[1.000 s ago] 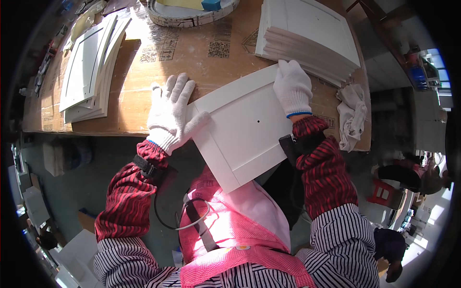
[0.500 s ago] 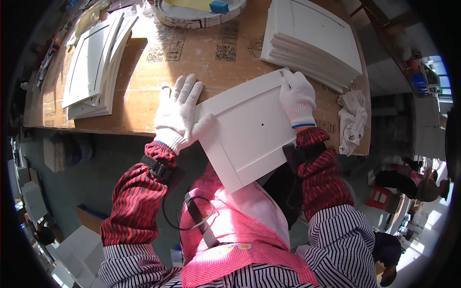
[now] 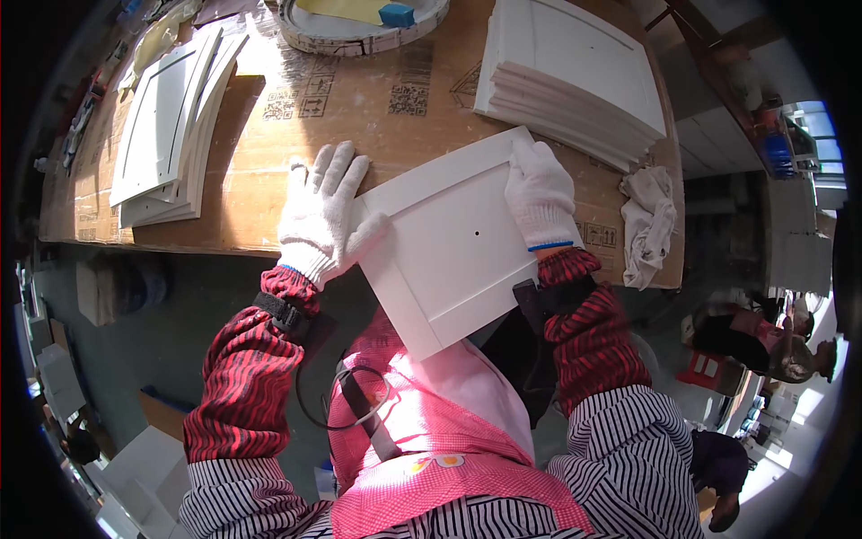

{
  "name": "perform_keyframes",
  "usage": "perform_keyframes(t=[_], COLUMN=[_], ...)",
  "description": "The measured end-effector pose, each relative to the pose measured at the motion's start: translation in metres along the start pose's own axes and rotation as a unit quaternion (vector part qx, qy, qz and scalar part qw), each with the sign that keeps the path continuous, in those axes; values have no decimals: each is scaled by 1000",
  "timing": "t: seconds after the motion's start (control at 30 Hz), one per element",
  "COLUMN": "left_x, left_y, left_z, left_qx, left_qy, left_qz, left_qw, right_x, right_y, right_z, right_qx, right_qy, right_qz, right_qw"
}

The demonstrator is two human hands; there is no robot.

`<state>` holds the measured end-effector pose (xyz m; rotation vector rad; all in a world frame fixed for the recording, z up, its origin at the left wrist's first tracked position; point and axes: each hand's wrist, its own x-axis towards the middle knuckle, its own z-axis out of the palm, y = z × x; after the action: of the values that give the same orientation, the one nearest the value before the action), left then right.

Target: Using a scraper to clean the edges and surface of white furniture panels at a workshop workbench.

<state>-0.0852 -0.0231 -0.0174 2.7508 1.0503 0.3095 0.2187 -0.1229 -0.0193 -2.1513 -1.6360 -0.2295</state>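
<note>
A white panel [image 3: 440, 242] with a raised frame and a small dark hole lies tilted at the table's front edge, its near corner jutting out over my apron. My left hand [image 3: 320, 211], in a white knit glove, is open at the panel's left side. Its fingers are spread on the cardboard and its thumb lies on the frame. Over the panel's right frame strip, near the far right corner, my gloved right hand [image 3: 541, 196] is closed with fingertips pressed down. Whatever is under those fingers is hidden.
Cardboard covers the table [image 3: 359, 117]. A stack of white panels [image 3: 575, 76] stands far right, and several more panels [image 3: 162, 126] lean together on the left. A crumpled white cloth [image 3: 648, 225] lies by the right edge. A round tray [image 3: 359, 40] holds a blue block [image 3: 396, 15].
My right hand has slid slightly toward me along the panel's right frame strip. The left hand keeps its place on the panel. The whole view has shifted a little.
</note>
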Motion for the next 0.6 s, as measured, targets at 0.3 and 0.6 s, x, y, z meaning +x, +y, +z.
perform_keyframes(t=[0.3,0.6], left_x=[1,0], left_y=[-1,-2], left_z=[1,1], left_qx=[2,-2], left_qy=[4,9], left_qz=[5,3], left_qw=[1000,1000], right_x=[-9,-16], right_y=[-3,-2], right_z=[-2,-20], right_qx=[-4,-41], right_qy=[-44,-77], right_qz=[10,44], right_qw=[999,995])
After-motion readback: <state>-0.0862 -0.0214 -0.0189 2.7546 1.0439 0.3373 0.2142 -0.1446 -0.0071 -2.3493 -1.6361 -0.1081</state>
